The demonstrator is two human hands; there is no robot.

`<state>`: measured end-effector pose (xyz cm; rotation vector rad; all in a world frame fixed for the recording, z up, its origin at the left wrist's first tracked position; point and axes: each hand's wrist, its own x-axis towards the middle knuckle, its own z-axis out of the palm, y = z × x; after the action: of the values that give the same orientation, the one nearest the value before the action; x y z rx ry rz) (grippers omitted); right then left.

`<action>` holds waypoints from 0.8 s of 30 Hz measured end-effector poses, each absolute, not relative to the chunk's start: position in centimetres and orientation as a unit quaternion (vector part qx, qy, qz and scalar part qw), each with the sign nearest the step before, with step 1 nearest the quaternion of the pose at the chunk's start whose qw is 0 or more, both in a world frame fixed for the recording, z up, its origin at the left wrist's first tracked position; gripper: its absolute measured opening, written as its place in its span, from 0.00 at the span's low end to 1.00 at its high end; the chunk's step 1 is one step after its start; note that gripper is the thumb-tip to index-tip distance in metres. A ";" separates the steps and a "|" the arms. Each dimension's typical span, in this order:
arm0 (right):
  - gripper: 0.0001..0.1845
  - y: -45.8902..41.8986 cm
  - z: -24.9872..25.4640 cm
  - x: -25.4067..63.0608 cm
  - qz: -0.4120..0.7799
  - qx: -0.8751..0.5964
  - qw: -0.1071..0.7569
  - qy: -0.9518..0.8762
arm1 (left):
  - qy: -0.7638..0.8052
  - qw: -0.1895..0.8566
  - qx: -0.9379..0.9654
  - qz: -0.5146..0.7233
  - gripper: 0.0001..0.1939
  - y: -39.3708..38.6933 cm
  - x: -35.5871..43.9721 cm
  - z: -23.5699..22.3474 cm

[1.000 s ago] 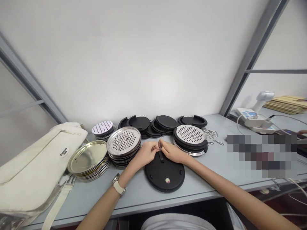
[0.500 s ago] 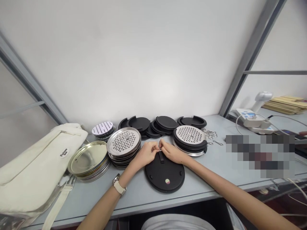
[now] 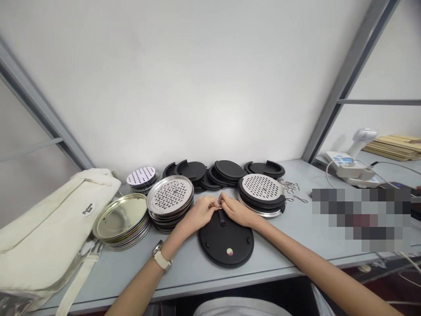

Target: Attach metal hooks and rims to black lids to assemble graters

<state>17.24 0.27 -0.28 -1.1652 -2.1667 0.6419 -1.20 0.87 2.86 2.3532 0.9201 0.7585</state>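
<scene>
A round black disc lies on the grey table in front of me, with a short black strap at its far edge and a small two-coloured round sticker low on its face. My left hand is closed in a pinch at the end of the strap. Beside it, fingertips together, my right hand pinches at the same spot and rests over the disc's far right edge. A bit of shiny metal, seemingly a small metal clip, shows between the fingers, which mostly hide it.
Left of the disc stand stacks of perforated metal discs and gold-rimmed lids, then a cream bag. Black holders line the wall. At right are a perforated disc in a black holder, loose metal clips and a white scanner.
Both hands stay pinched at the strap, with only slight finger movement. The view has shifted a little; the disc and stacks keep their places.
</scene>
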 end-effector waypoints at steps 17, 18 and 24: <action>0.06 0.7 -0.7 17.3 0.247 -0.430 0.305 -0.813 | 0.305 0.069 0.929 0.196 0.09 0.1 -1.4 3.2; 0.06 0.7 -0.7 17.3 0.248 -0.429 0.306 -0.813 | 0.302 0.050 0.934 0.186 0.10 0.0 -1.3 3.3; 0.06 0.7 -0.7 17.4 0.252 -0.429 0.306 -0.812 | 0.307 0.019 0.936 0.169 0.11 -0.4 -1.3 3.9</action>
<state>17.39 0.68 -0.70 -1.1341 -2.1480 0.6658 -1.30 -0.41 3.88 2.9062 0.9538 0.5241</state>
